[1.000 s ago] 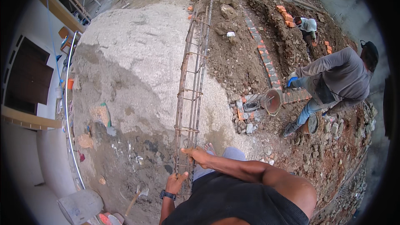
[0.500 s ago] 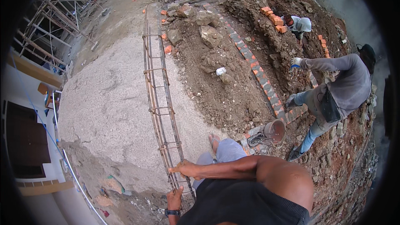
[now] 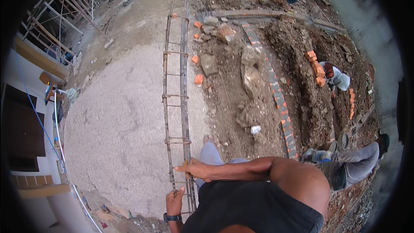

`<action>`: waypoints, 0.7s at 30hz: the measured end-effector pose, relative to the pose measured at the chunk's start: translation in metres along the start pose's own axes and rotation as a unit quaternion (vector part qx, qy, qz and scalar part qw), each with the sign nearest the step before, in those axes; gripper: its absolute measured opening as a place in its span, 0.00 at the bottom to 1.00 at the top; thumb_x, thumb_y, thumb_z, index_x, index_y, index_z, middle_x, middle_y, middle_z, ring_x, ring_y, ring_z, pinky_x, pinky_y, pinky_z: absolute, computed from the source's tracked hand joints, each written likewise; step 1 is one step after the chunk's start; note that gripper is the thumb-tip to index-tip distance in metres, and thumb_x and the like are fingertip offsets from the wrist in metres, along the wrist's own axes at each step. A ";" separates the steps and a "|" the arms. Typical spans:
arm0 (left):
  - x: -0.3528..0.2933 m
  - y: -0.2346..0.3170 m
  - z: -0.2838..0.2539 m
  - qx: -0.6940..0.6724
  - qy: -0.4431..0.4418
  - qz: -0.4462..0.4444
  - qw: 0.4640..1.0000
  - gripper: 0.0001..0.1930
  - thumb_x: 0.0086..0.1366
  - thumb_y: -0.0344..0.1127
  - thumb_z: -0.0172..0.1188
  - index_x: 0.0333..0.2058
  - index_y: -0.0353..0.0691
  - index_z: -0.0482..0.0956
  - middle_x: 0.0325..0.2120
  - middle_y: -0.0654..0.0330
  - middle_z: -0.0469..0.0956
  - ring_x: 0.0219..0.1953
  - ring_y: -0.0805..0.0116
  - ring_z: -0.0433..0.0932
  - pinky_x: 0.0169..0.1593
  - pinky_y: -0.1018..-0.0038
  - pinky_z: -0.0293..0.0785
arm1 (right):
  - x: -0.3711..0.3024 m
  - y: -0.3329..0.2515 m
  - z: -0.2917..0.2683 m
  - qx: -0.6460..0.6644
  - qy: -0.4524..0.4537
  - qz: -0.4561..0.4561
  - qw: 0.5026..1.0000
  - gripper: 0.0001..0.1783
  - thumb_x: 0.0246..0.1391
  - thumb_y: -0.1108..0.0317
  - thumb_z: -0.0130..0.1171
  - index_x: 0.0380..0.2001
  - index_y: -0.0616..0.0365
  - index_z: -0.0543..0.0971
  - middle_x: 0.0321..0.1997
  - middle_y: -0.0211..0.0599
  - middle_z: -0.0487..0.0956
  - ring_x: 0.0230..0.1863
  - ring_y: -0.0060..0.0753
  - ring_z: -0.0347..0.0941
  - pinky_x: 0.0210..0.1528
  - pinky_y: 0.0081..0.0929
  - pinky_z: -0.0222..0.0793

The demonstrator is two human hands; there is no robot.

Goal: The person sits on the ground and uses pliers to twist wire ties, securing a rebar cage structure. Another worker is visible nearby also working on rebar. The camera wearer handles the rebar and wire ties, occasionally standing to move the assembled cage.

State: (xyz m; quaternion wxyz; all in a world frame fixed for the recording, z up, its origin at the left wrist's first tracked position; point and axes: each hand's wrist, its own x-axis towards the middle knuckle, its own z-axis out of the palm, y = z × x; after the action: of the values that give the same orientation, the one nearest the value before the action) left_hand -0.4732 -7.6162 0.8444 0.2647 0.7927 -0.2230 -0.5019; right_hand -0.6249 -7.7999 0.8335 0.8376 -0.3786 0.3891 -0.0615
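A long ladder-like rebar cage (image 3: 186, 116), rusty bars tied with crosswise stirrups, stretches away from me over a mound of pale sand (image 3: 125, 116). My right hand (image 3: 195, 169) is closed round its bars, thumb and forefinger showing toward the left bar. Nearer to me, my left hand (image 3: 174, 202), with a dark watch at the wrist, grips the left bar close to the cage's near end. Part of that end is hidden by my black top. The cage's far end lies past the sand.
Right of the cage are rocks (image 3: 209, 64), loose orange bricks (image 3: 198, 79) and dug soil. A mortared brick course (image 3: 280, 103) runs beyond. One co-worker (image 3: 362, 164) bends at the right; another (image 3: 336, 77) crouches by stacked bricks (image 3: 317, 69). Bamboo scaffolding (image 3: 64, 13) stands far left.
The rebar cage has swung rightward at its far end and now looks wider. Both my hands keep hold of it. The nearer co-worker has gone from standing with an arm out to bending low.
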 end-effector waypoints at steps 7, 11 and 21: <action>0.137 0.196 -0.021 0.011 -0.003 0.039 0.999 0.28 0.64 0.52 0.66 0.15 0.42 0.64 0.14 0.71 0.60 0.21 0.78 0.56 0.24 0.70 0.53 | 0.099 -0.202 -0.070 0.021 0.003 -0.008 1.000 0.28 0.59 0.41 0.61 0.29 0.60 0.79 0.20 0.28 0.65 0.23 0.24 0.58 0.26 0.31 0.54; 0.226 0.297 -0.032 0.033 0.000 0.045 0.998 0.29 0.64 0.52 0.65 0.15 0.41 0.63 0.14 0.71 0.59 0.20 0.78 0.55 0.24 0.70 0.53 | 0.183 -0.287 -0.119 0.016 -0.042 -0.029 0.999 0.31 0.60 0.40 0.59 0.37 0.62 0.82 0.19 0.29 0.66 0.18 0.22 0.56 0.19 0.30 0.48; 0.431 0.533 -0.057 -0.009 -0.012 0.002 1.000 0.25 0.64 0.55 0.65 0.19 0.44 0.69 0.15 0.72 0.63 0.21 0.78 0.57 0.24 0.72 0.54 | 0.345 -0.550 -0.232 0.015 -0.034 -0.034 0.999 0.26 0.60 0.42 0.60 0.24 0.55 0.77 0.19 0.27 0.64 0.21 0.22 0.57 0.24 0.30 0.51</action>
State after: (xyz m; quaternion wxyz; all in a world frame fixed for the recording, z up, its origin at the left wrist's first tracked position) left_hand -0.2973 -8.2770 0.9158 0.2697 0.7837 -0.2230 -0.5132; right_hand -0.4435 -8.4609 0.9048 0.8532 -0.3808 0.3466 -0.0833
